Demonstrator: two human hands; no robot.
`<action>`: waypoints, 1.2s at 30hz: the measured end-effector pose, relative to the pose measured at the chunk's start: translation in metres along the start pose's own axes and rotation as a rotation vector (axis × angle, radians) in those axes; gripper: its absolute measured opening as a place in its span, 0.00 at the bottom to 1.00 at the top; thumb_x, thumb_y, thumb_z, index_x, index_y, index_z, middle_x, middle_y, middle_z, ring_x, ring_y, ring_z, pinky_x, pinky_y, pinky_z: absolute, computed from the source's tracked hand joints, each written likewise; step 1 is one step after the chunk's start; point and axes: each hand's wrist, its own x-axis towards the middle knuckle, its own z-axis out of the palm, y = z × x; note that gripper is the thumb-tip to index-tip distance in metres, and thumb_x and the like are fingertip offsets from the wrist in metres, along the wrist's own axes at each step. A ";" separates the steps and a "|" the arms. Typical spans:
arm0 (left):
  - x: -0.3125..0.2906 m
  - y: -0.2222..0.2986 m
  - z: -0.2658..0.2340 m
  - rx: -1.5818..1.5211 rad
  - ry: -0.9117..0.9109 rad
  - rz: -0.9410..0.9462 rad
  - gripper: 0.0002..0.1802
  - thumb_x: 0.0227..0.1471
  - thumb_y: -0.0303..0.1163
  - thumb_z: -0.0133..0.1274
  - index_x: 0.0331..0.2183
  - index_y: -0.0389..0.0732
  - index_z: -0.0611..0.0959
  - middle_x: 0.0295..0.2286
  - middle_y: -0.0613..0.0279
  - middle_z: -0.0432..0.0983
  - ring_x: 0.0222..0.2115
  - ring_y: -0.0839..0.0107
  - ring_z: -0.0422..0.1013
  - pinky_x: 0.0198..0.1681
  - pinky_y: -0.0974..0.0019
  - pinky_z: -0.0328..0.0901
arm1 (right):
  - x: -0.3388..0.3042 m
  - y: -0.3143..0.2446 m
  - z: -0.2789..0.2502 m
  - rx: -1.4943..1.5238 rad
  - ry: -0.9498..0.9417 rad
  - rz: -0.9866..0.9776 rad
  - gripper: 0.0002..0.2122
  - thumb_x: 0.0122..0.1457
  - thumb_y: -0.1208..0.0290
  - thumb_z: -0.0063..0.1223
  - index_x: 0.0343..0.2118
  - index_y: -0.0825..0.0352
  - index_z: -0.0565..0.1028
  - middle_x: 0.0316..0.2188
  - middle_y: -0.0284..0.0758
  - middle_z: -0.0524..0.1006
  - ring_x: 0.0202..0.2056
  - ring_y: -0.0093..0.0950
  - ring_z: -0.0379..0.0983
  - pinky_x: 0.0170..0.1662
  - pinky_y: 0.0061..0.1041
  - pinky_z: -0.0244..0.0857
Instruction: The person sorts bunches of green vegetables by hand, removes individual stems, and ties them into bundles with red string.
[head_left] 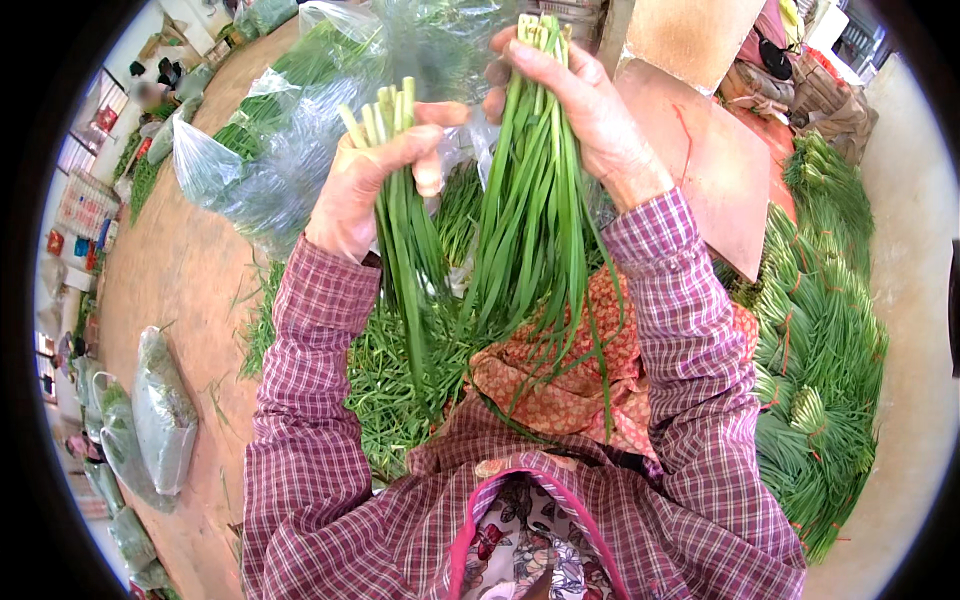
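Observation:
My left hand (375, 175) is closed round a small bunch of garlic chives (405, 240), its pale cut ends poking up above the thumb. A thicker bunch of garlic chives (525, 200) hangs from my right hand (590, 115), gripped near the pale stem ends. The two bunches are apart, with their green leaves dangling toward my lap. Under them lies a loose heap of green leaves (400, 400), next to the orange flowered cloth (570, 365) over my lap. Plastic bags hide part of what is behind my hands.
Clear plastic bags of greens (290, 130) lie just beyond my hands. Tied bundles of chives (815, 400) are piled along the wall on the right. A pinkish board (700, 165) stands at the front right. Filled bags (163, 410) rest on the brown floor (170, 260) at left.

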 end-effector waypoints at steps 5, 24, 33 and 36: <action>0.007 0.020 0.044 -0.512 0.137 -0.023 0.17 0.52 0.36 0.58 0.43 0.42 0.78 0.27 0.67 0.75 0.27 0.71 0.73 0.31 0.67 0.74 | 0.000 -0.009 0.025 0.205 -0.087 0.080 0.18 0.56 0.64 0.61 0.43 0.70 0.73 0.31 0.38 0.79 0.28 0.24 0.79 0.27 0.20 0.76; -0.049 -0.081 0.008 -0.628 -0.092 -0.245 0.34 0.42 0.29 0.59 0.52 0.32 0.69 0.43 0.49 0.76 0.40 0.61 0.76 0.46 0.58 0.73 | -0.035 0.043 0.023 -1.024 -0.157 -0.349 0.12 0.61 0.62 0.47 0.39 0.65 0.76 0.31 0.42 0.77 0.36 0.43 0.73 0.39 0.39 0.66; -0.049 -0.071 0.037 -0.443 -0.175 -0.350 0.45 0.38 0.29 0.55 0.60 0.33 0.60 0.39 0.48 0.78 0.37 0.59 0.76 0.44 0.57 0.72 | -0.012 0.039 -0.015 -1.294 -0.090 -0.375 0.11 0.64 0.65 0.42 0.34 0.60 0.77 0.23 0.32 0.78 0.26 0.34 0.77 0.30 0.32 0.73; -0.045 -0.071 0.040 -0.511 -0.239 -0.311 0.48 0.37 0.28 0.55 0.62 0.35 0.56 0.36 0.50 0.78 0.36 0.60 0.76 0.43 0.58 0.72 | -0.007 0.032 -0.054 -1.731 -0.047 -0.516 0.10 0.63 0.66 0.43 0.36 0.62 0.77 0.32 0.31 0.79 0.26 0.32 0.78 0.29 0.30 0.73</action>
